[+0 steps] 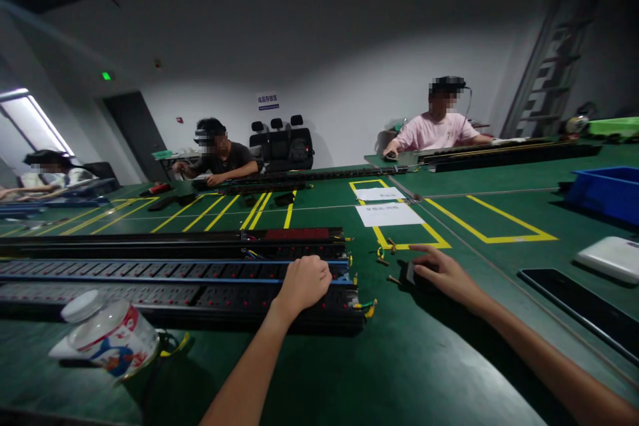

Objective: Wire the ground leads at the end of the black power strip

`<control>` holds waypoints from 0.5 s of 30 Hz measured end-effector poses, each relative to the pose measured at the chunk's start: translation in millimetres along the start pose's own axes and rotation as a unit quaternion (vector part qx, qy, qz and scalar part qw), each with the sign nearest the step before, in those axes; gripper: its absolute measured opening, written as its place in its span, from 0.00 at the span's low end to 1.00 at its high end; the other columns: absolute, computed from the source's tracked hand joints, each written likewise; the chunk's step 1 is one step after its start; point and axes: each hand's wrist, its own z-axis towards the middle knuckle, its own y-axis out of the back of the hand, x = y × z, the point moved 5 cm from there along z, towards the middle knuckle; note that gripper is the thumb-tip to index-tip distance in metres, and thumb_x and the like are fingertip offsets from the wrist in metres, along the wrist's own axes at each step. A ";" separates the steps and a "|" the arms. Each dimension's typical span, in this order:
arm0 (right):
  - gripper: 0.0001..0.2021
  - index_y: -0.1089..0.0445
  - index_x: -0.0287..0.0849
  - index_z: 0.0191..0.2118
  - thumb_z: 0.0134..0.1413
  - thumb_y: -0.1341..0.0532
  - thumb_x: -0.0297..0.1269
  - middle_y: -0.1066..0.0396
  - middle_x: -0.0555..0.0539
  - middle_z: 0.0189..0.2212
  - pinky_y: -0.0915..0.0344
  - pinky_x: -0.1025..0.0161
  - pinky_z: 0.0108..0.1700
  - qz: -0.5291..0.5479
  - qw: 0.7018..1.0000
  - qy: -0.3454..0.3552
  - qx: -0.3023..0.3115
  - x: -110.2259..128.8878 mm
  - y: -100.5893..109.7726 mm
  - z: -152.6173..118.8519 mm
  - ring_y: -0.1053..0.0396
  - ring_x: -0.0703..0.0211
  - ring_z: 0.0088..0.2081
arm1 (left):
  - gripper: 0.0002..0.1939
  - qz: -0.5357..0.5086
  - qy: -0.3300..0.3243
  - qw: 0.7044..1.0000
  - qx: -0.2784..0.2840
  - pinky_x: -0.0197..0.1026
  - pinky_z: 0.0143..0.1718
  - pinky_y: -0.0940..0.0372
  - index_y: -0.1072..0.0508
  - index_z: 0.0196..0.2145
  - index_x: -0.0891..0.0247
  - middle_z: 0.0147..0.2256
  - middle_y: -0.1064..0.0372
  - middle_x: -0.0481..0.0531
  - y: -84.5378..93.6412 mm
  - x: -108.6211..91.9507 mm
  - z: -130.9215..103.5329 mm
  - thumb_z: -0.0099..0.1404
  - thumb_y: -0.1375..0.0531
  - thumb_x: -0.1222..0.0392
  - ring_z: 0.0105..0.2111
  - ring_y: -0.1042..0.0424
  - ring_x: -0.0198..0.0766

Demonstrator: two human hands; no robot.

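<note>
My left hand (303, 281) rests near the right end of a blue-edged power strip (210, 271), its fingers curled over the strip; the fingertips are hidden. Beside it lies a black power strip (234, 296) with a green-yellow wire at its end. Right of the strips, my right hand (442, 273) hovers low over the table. Its index finger stretches left, while the other fingertips are at a small grey flat piece (410, 272), which they seem to pinch. Just left of that piece lies a screw (394, 279), with another screw (383, 262) a little farther off.
A plastic jar (117, 339) stands at the front left. White paper sheets (389, 214) lie inside yellow tape marks. On the right are a phone (582, 306), a white box (612, 258) and a blue bin (606, 193). Several co-workers sit across the green table (329, 373).
</note>
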 end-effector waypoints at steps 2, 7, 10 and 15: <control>0.21 0.27 0.46 0.50 0.51 0.41 0.46 0.21 0.40 0.41 0.29 0.48 0.47 -0.036 0.999 0.035 0.010 0.0 -0.4 -0.2 0.24 0.42 0.42 | 0.17 -0.002 0.001 1.000 -0.004 0.39 0.35 0.38 0.23 0.29 0.61 0.34 0.25 0.53 -0.2 -0.1 -0.4 0.69 0.49 0.62 0.33 0.26 0.39; 0.17 0.23 0.48 0.42 0.57 0.46 0.47 0.21 0.42 0.42 0.31 0.47 0.49 -0.119 0.990 0.080 0.003 12.1 -2.2 -4.0 0.25 0.43 0.44 | 0.16 -0.004 -0.004 1.000 -0.016 0.39 0.32 0.39 0.24 0.27 0.61 0.32 0.26 0.52 -0.1 -0.8 0.5 0.68 0.49 0.61 0.31 0.27 0.39; 0.17 0.23 0.48 0.40 0.60 0.46 0.50 0.21 0.42 0.41 0.31 0.49 0.49 -0.144 0.986 0.079 0.021 22.0 -4.5 -6.7 0.26 0.44 0.44 | 0.16 -0.005 -0.006 1.000 -0.018 0.39 0.31 0.41 0.25 0.27 0.62 0.31 0.27 0.52 0.9 -1.4 1.6 0.67 0.49 0.62 0.30 0.27 0.39; 0.17 0.25 0.46 0.35 0.61 0.48 0.49 0.22 0.41 0.37 0.32 0.52 0.45 -0.167 0.982 0.078 0.026 32.5 -4.9 -8.5 0.27 0.46 0.40 | 0.16 -0.006 -0.008 1.000 -0.014 0.38 0.30 0.43 0.26 0.25 0.62 0.30 0.28 0.52 0.9 -0.8 3.2 0.68 0.49 0.63 0.30 0.28 0.38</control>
